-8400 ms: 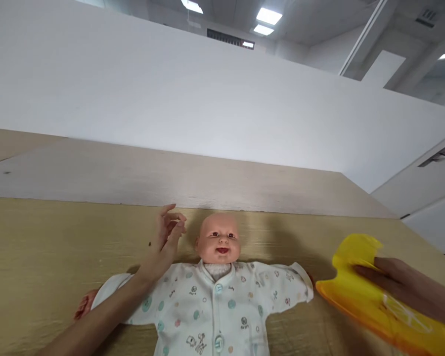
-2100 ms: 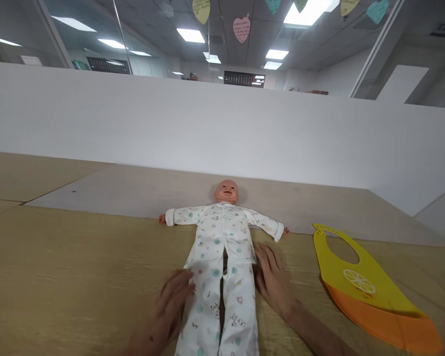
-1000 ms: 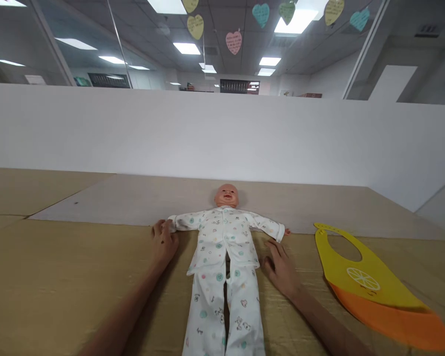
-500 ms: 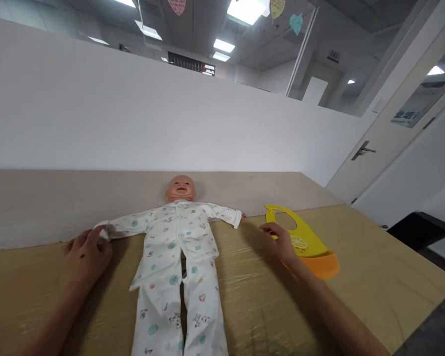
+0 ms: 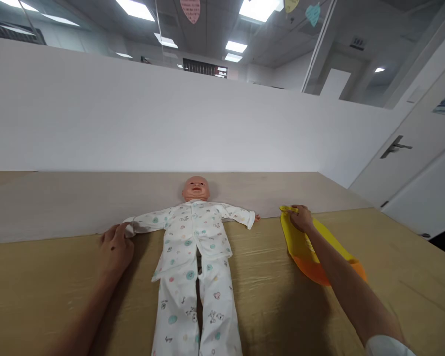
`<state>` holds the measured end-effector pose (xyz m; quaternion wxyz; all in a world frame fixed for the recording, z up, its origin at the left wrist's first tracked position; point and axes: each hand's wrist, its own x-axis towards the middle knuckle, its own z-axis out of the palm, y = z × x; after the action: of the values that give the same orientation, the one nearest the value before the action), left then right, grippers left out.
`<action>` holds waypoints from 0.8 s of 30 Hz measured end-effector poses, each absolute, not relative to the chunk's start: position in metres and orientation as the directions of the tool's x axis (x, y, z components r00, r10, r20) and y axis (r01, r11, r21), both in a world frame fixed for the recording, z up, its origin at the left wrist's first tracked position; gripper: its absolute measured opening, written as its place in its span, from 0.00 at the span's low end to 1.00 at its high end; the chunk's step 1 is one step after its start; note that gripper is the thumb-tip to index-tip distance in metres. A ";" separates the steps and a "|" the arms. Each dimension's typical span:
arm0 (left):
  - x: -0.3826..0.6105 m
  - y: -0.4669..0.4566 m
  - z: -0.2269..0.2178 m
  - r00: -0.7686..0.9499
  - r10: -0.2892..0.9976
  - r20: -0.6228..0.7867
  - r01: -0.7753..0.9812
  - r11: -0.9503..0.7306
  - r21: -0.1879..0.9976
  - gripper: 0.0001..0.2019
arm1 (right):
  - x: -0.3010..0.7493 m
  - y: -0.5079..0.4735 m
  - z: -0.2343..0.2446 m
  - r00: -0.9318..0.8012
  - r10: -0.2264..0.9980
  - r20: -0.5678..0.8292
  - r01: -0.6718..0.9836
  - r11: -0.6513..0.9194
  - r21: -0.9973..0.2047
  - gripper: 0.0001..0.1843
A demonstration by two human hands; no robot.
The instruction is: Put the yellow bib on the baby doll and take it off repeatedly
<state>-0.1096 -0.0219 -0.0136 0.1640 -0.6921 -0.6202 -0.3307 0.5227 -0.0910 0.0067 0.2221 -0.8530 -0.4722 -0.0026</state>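
A baby doll (image 5: 195, 232) in white patterned pyjamas lies face up on the wooden table (image 5: 44, 287), arms spread, head toward the far wall. My left hand (image 5: 114, 247) rests on the table at the cuff of the doll's sleeve on my left, fingers curled on the cloth. My right hand (image 5: 300, 217) reaches out to the right and is closed on the top end of a yellow and orange bib (image 5: 306, 247) that lies beside the doll.
A low white partition wall (image 5: 170, 118) runs along the table's far edge. A paler board (image 5: 59, 202) covers the back strip of the table. A white door (image 5: 411, 163) with a handle stands at the right.
My right hand has moved from beside the doll out to the bib and closed on its top end. My left hand stays at the sleeve cuff. The view has swung slightly left.
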 end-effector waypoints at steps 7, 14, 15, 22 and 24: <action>-0.107 -0.024 -0.009 -0.008 0.799 0.602 0.971 -0.138 0.196 0.20 | 0.538 -0.069 0.003 0.483 0.868 0.116 0.858 -0.444 -0.258 0.29; -0.105 -0.026 -0.009 -0.027 0.813 0.582 0.971 -0.117 0.209 0.20 | 0.548 -0.054 0.015 0.374 0.927 0.018 0.920 -0.368 -0.135 0.23; -0.105 -0.027 -0.008 -0.032 0.815 0.578 0.971 -0.113 0.213 0.20 | 0.547 -0.053 0.017 0.353 0.936 -0.001 0.928 -0.350 -0.127 0.21; -0.099 -0.034 0.001 -0.054 0.829 0.557 0.971 -0.087 0.223 0.19 | 0.534 -0.067 0.021 0.281 0.959 -0.024 0.958 -0.282 -0.059 0.14; -0.098 -0.034 0.002 -0.064 0.825 0.562 0.970 -0.081 0.228 0.19 | 0.530 -0.073 0.021 0.289 0.957 -0.009 0.956 -0.289 -0.049 0.13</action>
<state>-0.0976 -0.0344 0.0021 0.1231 -0.6731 -0.6667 -0.2954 0.5302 -0.0725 0.0211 0.0170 -0.8027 -0.5958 0.0180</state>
